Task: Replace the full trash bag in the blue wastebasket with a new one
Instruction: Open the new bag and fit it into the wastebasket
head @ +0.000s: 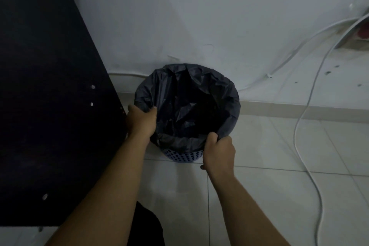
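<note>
A blue wastebasket with round holes stands on the tiled floor against the wall; only its lower front shows. A black trash bag lines it, its edge folded over the rim. The bag's inside is dark and I cannot make out its contents. My left hand grips the bag's edge at the left rim, thumb inside. My right hand grips the bag's edge at the near right rim.
A dark furniture panel with metal fittings rises close to the left of the basket. White cables trail across the wall and floor at the right. Pale floor tiles lie to the right and in front.
</note>
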The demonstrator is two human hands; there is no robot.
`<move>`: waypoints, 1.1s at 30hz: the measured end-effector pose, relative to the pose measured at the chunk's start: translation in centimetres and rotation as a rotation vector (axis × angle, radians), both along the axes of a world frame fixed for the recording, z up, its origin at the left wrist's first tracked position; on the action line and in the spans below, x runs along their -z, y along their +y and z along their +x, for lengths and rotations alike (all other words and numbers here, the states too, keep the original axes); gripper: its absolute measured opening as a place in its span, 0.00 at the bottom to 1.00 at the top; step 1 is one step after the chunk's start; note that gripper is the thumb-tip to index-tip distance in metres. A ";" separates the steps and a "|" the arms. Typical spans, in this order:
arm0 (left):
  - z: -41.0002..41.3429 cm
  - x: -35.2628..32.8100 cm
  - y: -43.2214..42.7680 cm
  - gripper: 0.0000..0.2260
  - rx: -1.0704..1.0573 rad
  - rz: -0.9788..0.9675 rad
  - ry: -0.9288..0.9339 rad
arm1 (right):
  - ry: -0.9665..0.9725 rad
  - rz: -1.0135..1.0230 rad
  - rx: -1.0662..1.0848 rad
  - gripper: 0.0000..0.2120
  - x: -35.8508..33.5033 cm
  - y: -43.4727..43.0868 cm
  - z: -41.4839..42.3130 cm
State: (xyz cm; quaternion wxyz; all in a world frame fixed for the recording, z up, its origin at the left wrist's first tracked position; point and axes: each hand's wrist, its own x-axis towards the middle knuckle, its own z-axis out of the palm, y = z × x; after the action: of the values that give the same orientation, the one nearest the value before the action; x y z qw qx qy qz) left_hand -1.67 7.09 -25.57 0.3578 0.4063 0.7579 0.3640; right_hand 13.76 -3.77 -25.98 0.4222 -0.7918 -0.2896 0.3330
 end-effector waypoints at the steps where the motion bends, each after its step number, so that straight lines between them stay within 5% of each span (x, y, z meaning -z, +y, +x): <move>1: 0.1 0.2 -0.2 0.15 -0.010 0.015 0.012 | 0.003 0.019 0.008 0.13 0.4 -0.3 -0.2; 3: 0.0 0.4 -1.1 0.07 -0.049 0.066 0.024 | 0.008 0.048 0.020 0.11 1.0 -1.0 -0.4; 15: -1.8 -0.1 -3.7 0.13 0.099 0.266 -0.083 | 0.173 -0.120 0.039 0.11 1.3 -0.4 2.9; 17: -2.0 -0.2 -3.5 0.11 0.102 0.249 -0.088 | 0.005 -0.115 0.012 0.14 0.6 0.0 3.0; 20: -2.1 -0.1 -3.2 0.14 0.068 0.227 -0.074 | -0.459 -0.183 -0.082 0.32 -0.7 1.4 3.4; 24: -1.9 -0.2 -2.6 0.14 0.126 0.209 -0.055 | -0.999 0.073 -0.383 0.19 -1.1 4.3 1.9; 28: -1.3 -0.3 -2.8 0.13 0.208 0.254 -0.022 | -0.726 -0.196 -1.029 0.20 1.1 8.2 -1.0; 33: -0.5 -0.4 -3.6 0.15 0.281 0.323 -0.043 | -0.002 -0.440 -0.953 0.30 6.7 9.4 -2.9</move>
State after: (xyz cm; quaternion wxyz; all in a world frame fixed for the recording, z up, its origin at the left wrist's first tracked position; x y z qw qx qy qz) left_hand -2.19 3.54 -25.22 0.3511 0.5522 0.6178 0.4360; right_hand 10.83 5.68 -32.71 0.0474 -0.6423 -0.5415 0.5404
